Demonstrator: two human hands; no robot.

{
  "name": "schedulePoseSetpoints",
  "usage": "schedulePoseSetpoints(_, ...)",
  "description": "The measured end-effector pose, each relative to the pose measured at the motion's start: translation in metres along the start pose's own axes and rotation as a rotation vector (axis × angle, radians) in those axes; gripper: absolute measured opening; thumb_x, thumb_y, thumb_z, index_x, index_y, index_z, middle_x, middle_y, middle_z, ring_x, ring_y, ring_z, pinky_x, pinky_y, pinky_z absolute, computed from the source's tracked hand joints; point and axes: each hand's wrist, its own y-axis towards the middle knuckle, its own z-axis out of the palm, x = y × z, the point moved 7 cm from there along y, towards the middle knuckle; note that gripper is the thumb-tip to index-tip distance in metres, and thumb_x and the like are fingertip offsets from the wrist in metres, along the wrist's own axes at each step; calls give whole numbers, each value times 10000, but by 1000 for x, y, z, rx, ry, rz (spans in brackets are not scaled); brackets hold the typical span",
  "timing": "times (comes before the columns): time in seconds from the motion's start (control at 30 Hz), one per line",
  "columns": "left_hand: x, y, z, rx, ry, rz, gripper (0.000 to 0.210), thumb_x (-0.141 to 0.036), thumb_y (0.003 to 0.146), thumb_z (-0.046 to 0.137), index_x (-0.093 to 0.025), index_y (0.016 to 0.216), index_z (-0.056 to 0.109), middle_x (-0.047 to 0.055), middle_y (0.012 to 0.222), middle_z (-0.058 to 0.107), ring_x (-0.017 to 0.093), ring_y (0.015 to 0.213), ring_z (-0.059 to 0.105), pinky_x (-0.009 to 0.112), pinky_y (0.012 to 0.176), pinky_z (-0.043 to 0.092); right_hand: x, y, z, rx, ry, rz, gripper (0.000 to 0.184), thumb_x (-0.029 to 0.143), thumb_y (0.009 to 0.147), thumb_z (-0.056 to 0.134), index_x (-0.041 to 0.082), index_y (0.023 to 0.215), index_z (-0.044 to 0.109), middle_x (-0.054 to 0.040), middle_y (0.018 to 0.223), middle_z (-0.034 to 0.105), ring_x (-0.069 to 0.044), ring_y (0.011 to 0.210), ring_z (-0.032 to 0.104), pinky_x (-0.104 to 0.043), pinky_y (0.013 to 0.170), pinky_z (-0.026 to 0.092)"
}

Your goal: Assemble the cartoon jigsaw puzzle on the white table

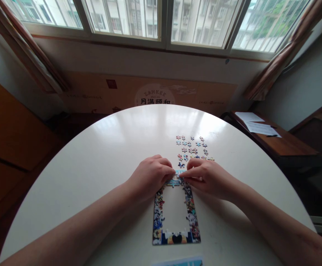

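A partly joined jigsaw puzzle [193, 218] lies flat on the table as a border, with bare tabletop showing through its middle. My left hand [153, 171] rests at its upper left, fingers curled and pressed together on the top edge. From the other side, my right hand [206, 176] reaches in with its index finger and thumb close together at a small pale puzzle piece [178, 176] in the top strip. The fingertips partly cover that strip. Just beyond the hands lie several loose puzzle pieces [184, 150], spread in rough rows.
The round white table [75, 184] reflects window light. At its near edge a blue-topped flat item [181, 262] is cut off by the frame. To the right, a brown wooden desk [288, 144] bears paper sheets [262, 128] and a dark pen [271, 136]. A window stands beyond.
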Motion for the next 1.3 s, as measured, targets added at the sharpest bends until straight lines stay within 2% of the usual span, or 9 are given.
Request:
schedulePoseSetpoints(0.4, 2, 0, 3, 17, 9, -29, 239, -191, 952, 608, -255, 777, 757, -19, 940, 766, 170, 834, 607, 312, 727, 456, 15, -3, 4, 10, -177, 4, 225, 300, 990, 568, 299, 956, 791, -5, 796, 710, -134, 667, 618, -296, 555, 371)
schedulePoseSetpoints(0.57, 2, 0, 4, 7, 14, -28, 252, -176, 946, 605, -245, 751, 749, -10, 919, 758, 171, 815, 597, 311, 705, 434, 20, -5, 6, 30, -234, 9, 225, 304, 998, 553, 289, 981, 777, -10, 791, 707, -148, 689, 625, -303, 565, 362)
schedulePoseSetpoints(0.77, 3, 0, 6, 32, 26, -34, 260, -186, 950, 591, -243, 747, 743, -9, 910, 748, 168, 804, 584, 312, 704, 429, 21, -5, 4, 35, -199, 45, 252, 308, 993, 536, 287, 1000, 787, -8, 778, 698, -142, 686, 616, -292, 579, 366)
schedulePoseSetpoints(0.97, -1, 0, 3, 34, 20, -65, 194, -300, 942, 598, -249, 926, 785, 28, 937, 749, 205, 854, 617, 358, 767, 473, 13, -4, 6, -23, -124, 140, 235, 315, 961, 570, 298, 955, 805, 1, 830, 719, -148, 725, 646, -293, 644, 425)
schedulePoseSetpoints(1.13, 0, 1, 5, 52, 16, -89, 196, -392, 912, 658, -237, 923, 776, 36, 924, 738, 216, 860, 616, 370, 776, 478, 7, -4, 7, -53, -58, 167, 191, 307, 924, 618, 306, 955, 807, 4, 833, 727, -144, 715, 649, -291, 655, 461)
schedulePoseSetpoints(1.3, 1, 1, 6, 57, 10, -106, 169, -381, 895, 683, -238, 913, 772, 28, 915, 736, 213, 861, 616, 366, 775, 476, 3, -3, 7, -81, -19, 185, 149, 278, 887, 664, 294, 940, 802, 3, 820, 725, -142, 687, 640, -289, 637, 472)
